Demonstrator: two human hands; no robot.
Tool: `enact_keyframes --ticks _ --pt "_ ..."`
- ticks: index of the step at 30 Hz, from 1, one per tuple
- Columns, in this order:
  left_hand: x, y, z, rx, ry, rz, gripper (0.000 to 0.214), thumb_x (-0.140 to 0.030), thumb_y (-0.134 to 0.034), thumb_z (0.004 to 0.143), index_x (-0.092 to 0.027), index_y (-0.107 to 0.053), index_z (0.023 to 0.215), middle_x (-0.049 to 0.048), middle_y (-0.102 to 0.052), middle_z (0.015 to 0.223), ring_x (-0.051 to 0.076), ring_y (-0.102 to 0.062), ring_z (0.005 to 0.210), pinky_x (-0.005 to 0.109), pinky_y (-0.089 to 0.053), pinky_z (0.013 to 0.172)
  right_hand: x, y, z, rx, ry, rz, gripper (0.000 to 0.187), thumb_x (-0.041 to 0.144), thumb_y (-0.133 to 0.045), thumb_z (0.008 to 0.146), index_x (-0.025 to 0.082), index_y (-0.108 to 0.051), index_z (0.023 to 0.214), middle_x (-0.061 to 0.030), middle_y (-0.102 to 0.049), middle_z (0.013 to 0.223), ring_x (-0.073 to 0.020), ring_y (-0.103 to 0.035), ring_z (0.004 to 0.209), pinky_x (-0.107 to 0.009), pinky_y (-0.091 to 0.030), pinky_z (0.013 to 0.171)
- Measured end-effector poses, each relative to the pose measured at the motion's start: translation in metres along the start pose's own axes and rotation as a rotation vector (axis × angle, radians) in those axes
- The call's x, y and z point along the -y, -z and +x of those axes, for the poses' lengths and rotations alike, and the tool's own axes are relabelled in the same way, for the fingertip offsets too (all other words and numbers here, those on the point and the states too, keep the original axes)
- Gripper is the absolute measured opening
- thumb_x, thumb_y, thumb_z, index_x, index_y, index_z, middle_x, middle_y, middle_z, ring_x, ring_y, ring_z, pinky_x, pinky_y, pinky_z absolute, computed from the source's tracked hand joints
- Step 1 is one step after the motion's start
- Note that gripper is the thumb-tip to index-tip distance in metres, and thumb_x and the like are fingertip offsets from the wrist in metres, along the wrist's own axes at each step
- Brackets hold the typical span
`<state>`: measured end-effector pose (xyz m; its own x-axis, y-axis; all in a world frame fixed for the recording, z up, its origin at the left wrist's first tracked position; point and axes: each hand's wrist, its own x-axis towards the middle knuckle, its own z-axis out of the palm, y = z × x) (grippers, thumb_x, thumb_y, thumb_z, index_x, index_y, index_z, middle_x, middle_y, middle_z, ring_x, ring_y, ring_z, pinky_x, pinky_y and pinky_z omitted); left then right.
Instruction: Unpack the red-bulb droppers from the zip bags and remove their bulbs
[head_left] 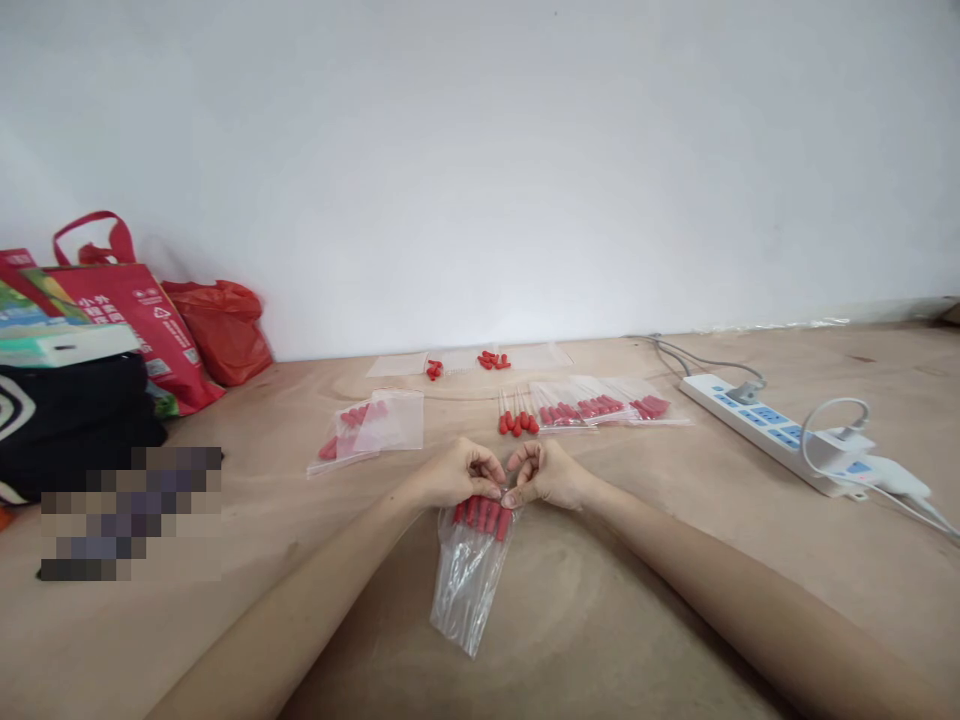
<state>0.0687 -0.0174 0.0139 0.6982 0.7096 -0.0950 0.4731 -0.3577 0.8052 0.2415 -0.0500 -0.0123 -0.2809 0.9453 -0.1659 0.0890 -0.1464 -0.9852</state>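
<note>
Two-handed, pinches mouth of clear bag of red-bulbed droppers, well left of power strip, between pressed fingertips of left hand and right hand; risks spilling droppers through slipped grip or tilted opening.

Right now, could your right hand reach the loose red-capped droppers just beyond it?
Probably yes: the loose droppers lie just beyond the right hand with bare table between, though that hand is busy pinching the clear bag with the left hand.
</note>
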Motion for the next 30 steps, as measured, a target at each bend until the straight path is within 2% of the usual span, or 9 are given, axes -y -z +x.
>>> enact_keyframes --ticks 4,6,11,16,24,30 --pt "0.001 -0.001 0.000 0.016 0.017 -0.074 0.012 -0.017 -0.065 0.061 -0.012 -0.063 0.072 -0.0014 -0.061 0.063 0.009 -0.054 0.056 0.019 -0.042 0.053 0.005 0.007 0.000 0.090 -0.047 -0.121 0.031 0.039 -0.071 0.055 0.012 -0.058 0.063 0.0042 -0.057 0.049 -0.0017 -0.040 0.033 -0.015 -0.028 0.033" --pt "0.001 -0.002 0.000 0.018 0.017 -0.085 0.013 -0.014 -0.064 0.061 -0.012 -0.062 0.073 -0.0010 -0.061 0.064 0.010 -0.055 0.058 0.019 -0.043 0.054 0.009 0.010 -0.001 0.129 -0.079 -0.171 0.025 0.037 -0.065 0.063 0.012 -0.060 0.062 0.0025 -0.059 0.052 -0.0011 -0.038 0.032 -0.015 -0.027 0.032" --pt "0.007 -0.003 0.001 -0.018 0.000 -0.048 0.014 -0.015 -0.064 0.061 -0.012 -0.061 0.075 -0.0009 -0.061 0.063 0.009 -0.055 0.057 0.018 -0.043 0.052 0.014 0.012 -0.002 0.181 -0.110 -0.239 0.012 0.025 -0.064 0.062 0.013 -0.064 0.063 0.0033 -0.059 0.052 -0.0016 -0.041 0.034 -0.014 -0.027 0.032" --pt "0.005 -0.003 0.001 -0.029 -0.026 -0.009 0.015 -0.017 -0.065 0.061 -0.012 -0.061 0.075 -0.0005 -0.061 0.065 0.010 -0.055 0.059 0.019 -0.043 0.053 0.015 0.010 -0.004 0.193 -0.089 -0.269 0.011 0.023 -0.063 0.061 0.013 -0.065 0.064 0.0040 -0.057 0.049 -0.0026 -0.043 0.035 -0.014 -0.028 0.032" --pt "-0.002 -0.003 -0.001 -0.011 0.022 -0.070 0.015 -0.015 -0.065 0.059 -0.012 -0.059 0.074 -0.0015 -0.061 0.064 0.010 -0.056 0.060 0.020 -0.044 0.055 0.013 0.007 -0.003 0.212 -0.051 -0.319 0.010 0.012 -0.051 0.059 0.012 -0.061 0.058 0.0056 -0.054 0.044 -0.0031 -0.045 0.035 -0.012 -0.029 0.032" --pt "-0.008 -0.001 -0.002 0.032 -0.060 0.050 0.011 -0.012 -0.062 0.064 -0.012 -0.060 0.076 -0.0008 -0.060 0.067 0.010 -0.055 0.061 0.019 -0.042 0.056 0.011 0.007 -0.001 0.210 -0.054 -0.323 0.008 0.012 -0.052 0.058 0.013 -0.060 0.058 0.0063 -0.051 0.042 -0.0029 -0.043 0.034 -0.012 -0.027 0.031"
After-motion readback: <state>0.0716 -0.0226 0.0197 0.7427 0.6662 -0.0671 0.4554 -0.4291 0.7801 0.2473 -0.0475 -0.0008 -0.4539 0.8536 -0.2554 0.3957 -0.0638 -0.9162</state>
